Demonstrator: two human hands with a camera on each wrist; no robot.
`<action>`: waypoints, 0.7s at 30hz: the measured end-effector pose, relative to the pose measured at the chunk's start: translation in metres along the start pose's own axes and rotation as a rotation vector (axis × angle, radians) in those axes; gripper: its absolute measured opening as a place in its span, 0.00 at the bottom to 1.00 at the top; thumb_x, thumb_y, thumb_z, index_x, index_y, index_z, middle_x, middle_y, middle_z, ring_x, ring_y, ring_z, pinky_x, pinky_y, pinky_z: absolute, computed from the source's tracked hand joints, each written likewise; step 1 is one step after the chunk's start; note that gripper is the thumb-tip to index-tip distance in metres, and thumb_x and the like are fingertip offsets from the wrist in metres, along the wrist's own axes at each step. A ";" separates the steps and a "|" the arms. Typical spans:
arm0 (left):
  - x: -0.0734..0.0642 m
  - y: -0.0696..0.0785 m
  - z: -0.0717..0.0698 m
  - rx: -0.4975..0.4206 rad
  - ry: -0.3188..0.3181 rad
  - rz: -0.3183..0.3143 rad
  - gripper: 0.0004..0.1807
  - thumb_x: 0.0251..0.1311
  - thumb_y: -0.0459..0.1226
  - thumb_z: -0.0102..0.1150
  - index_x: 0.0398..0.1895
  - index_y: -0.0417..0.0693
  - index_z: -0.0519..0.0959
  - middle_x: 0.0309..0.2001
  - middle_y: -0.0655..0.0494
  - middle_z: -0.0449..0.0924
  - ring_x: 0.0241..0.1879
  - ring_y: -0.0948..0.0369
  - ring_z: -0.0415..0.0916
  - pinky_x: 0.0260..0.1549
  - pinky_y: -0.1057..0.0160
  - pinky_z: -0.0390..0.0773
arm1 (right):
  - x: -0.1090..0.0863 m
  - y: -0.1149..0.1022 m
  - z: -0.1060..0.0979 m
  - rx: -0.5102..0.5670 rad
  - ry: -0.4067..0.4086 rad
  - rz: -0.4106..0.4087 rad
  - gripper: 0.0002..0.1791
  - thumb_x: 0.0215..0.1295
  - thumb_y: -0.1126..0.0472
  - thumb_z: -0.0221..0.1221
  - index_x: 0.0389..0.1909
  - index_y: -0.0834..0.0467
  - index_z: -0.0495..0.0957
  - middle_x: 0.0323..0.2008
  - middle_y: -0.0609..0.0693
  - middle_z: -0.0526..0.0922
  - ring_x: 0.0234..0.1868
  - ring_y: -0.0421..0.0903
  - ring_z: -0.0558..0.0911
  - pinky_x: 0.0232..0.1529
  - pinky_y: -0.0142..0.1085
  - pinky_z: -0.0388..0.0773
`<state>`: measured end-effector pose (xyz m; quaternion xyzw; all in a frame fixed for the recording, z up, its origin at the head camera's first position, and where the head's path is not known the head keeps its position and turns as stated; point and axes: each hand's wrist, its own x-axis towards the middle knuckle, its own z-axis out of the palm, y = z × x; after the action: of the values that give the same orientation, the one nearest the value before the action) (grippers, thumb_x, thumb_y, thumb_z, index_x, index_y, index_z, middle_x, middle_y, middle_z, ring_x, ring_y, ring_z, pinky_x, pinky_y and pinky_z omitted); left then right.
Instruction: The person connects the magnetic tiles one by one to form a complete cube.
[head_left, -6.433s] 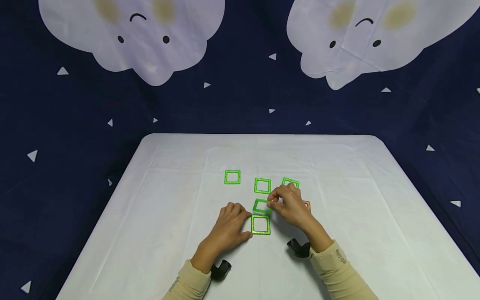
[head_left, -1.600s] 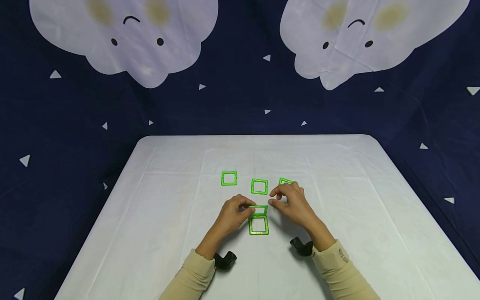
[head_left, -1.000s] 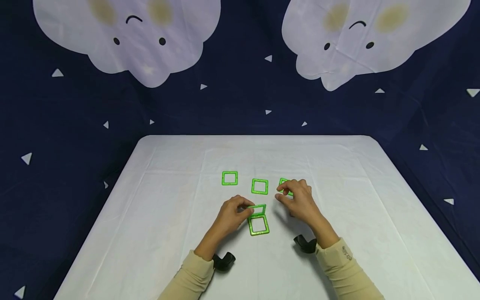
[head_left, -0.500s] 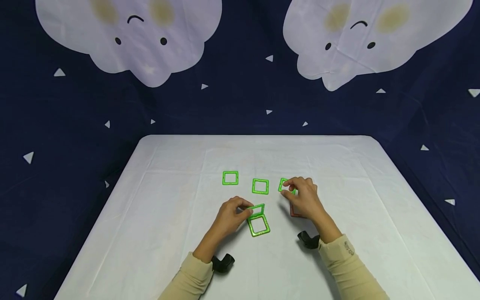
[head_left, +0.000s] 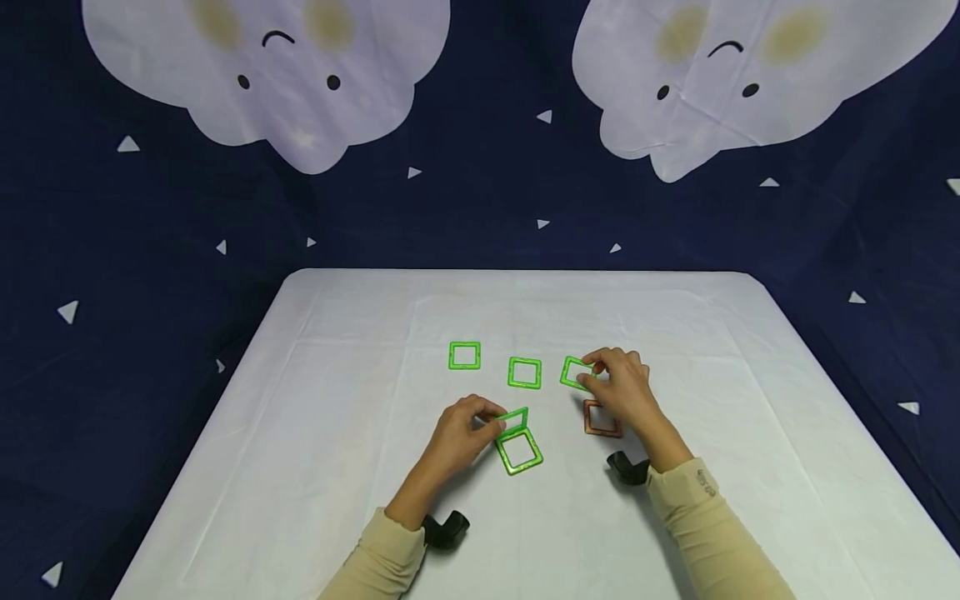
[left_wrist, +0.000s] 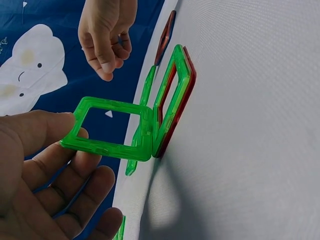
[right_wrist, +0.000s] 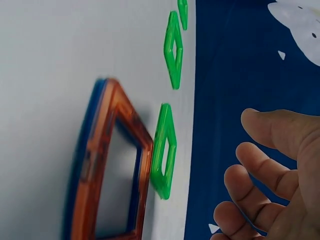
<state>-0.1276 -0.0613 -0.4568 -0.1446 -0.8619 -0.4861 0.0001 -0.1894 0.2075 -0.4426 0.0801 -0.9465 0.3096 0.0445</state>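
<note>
- Tilting up over a white table (head_left: pixel 360 467), a green square (left_wrist: pixel 107 147) is pinched between the thumb and forefinger of the left hand (head_left: pixel 462 429); the other fingers are left loosely bent.
- Along one edge it is met by a lower green square (head_left: pixel 527 466), under which a red square (left_wrist: pixel 193 75) is revealed in the left wrist view.
- The right hand (head_left: pixel 624 386) has just been carried farther from the joined pair; nothing is held in it, its thumb and fingers spread apart above the right-hand green square (head_left: pixel 565 371).
- By that move an orange square (head_left: pixel 603 432) is uncovered, with a blue square (right_wrist: pixel 81 155) layered beneath it, while the lower green square has been turned further askew.
- The joined pair, it would seem, is now managed by the left hand alone, its edge joint unbroken and the right hand freed.
- Farther back, a middle green square (head_left: pixel 524 385) and a left-hand green square (head_left: pixel 465 367) are laid flat, well apart.
- No brand or label can be read on any square; a dark mark (head_left: pixel 706 482) is printed on the right cuff, too small to be made out.
</note>
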 end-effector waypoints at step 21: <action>-0.006 0.001 -0.001 -0.003 0.017 -0.005 0.06 0.58 0.37 0.61 0.37 0.50 0.83 0.33 0.58 0.81 0.36 0.61 0.75 0.37 0.66 0.72 | 0.022 0.025 -0.002 -0.062 -0.060 0.058 0.18 0.60 0.56 0.61 0.49 0.60 0.78 0.42 0.61 0.78 0.47 0.60 0.68 0.46 0.53 0.56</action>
<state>-0.1219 -0.0633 -0.4565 -0.1381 -0.8614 -0.4888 0.0060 -0.2156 0.2264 -0.4523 0.0605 -0.9584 0.2786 0.0098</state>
